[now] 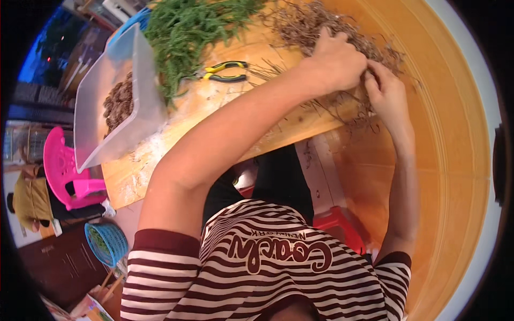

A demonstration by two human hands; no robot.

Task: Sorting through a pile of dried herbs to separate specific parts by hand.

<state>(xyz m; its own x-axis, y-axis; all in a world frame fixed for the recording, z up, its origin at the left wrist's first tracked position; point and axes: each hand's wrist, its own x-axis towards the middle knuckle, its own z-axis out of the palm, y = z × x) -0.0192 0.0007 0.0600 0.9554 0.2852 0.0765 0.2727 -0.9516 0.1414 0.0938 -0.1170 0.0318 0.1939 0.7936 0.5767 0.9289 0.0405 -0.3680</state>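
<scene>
My left hand (340, 61) is closed at the edge of a loose pile of thin, dried brown twigs (305, 24), its fingers bent and partly hidden beneath it. Close against it, my right hand (386, 91) is closed too, thumb and fingertips drawn together near the left hand's edge. What either set of fingers grips is too small or covered to make out. More loose twigs lie under and around both hands. Yellow-and-black pliers (225, 78) rest on the wooden table (142, 176), left of my left forearm.
Green feathery sprigs (187, 32) are heaped at the far left of the table. Beside them stands a translucent plastic box (142, 115) with brown pine cones (119, 102) inside. A pink chair (64, 166) and a blue basket (110, 249) are off to the left; a red stool (342, 224) is below the table.
</scene>
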